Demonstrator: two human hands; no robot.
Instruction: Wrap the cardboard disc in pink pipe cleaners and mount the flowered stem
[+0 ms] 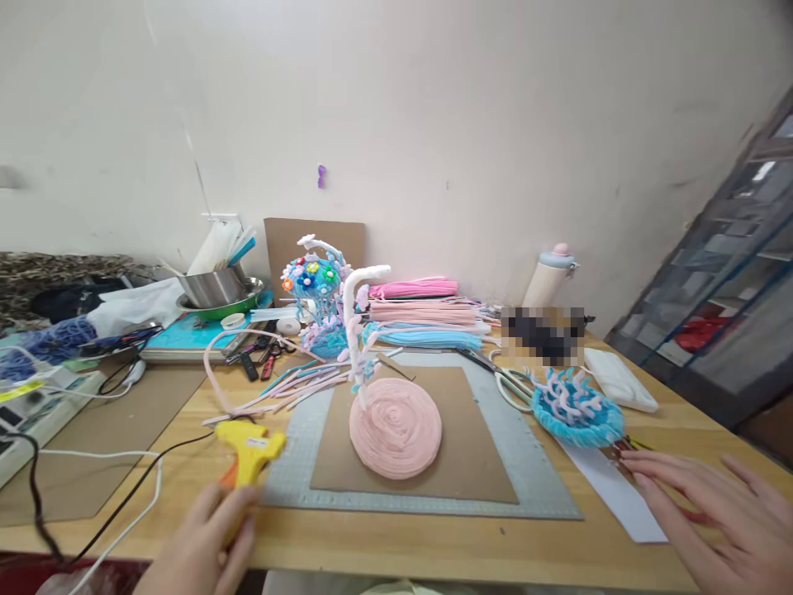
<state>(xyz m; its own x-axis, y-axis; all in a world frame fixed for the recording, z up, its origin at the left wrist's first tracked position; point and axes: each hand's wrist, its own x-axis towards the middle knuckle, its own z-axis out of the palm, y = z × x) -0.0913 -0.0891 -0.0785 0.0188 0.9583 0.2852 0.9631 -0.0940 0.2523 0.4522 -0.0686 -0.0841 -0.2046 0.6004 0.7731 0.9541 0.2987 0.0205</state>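
Observation:
Gripped by its handle, a yellow hot glue gun is in my left hand at the front left. My right hand is at the front right, fingers stretched out over a red-handled tool that they mostly hide; contact is unclear. Just beyond those fingers sits a blue fuzzy dome with pale curly strands. Between my hands, a flat pink coiled disc lies on a cardboard sheet. From its back left edge rises a white fuzzy stem, bent over to the right at the top.
Bundles of pink and blue pipe cleaners lie behind the disc, beside a decorated jellyfish-like piece. Scissors rest on the grey cutting mat. Cables cross the left side. A bottle stands at the back right.

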